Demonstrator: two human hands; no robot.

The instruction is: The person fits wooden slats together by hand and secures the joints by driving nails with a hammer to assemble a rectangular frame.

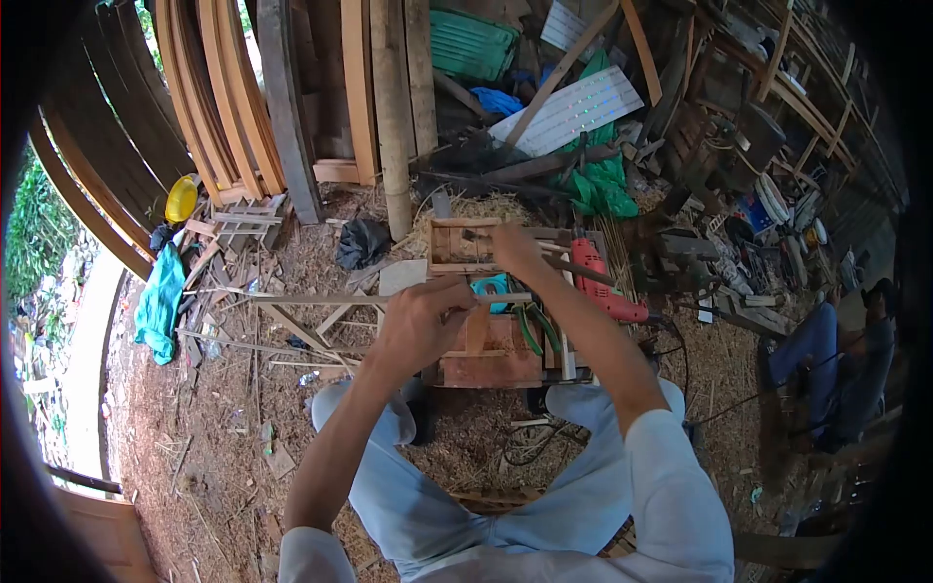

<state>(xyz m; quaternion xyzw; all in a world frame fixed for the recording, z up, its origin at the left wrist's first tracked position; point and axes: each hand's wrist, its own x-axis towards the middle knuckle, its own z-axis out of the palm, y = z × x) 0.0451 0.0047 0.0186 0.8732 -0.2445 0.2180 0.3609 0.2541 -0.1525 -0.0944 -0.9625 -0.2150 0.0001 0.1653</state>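
My left hand (pixel 424 319) is closed, with thumb and fingertips pinched together at a long thin wooden strip (pixel 321 299). The strip runs out past both sides of the hand. My right hand (pixel 515 250) reaches forward over the right side of a shallow wooden box (pixel 447 267); its fingers are small and partly hidden. A small dark tool (pixel 474 235) lies at its fingertips in the box. Between my forearms are a blue roll-shaped item (pixel 494 288), green-handled pliers (pixel 528 330) and an orange-brown wooden piece (pixel 477 328) on a reddish wooden work surface (pixel 491 371).
A red power tool (pixel 595 277) with a black cable lies right of the box. Wooden sticks (pixel 311 335) stand crossed on the left. Wood shavings and scraps cover the floor. A black bag (pixel 362 243) lies front left; a seated person (pixel 846 369) is at far right.
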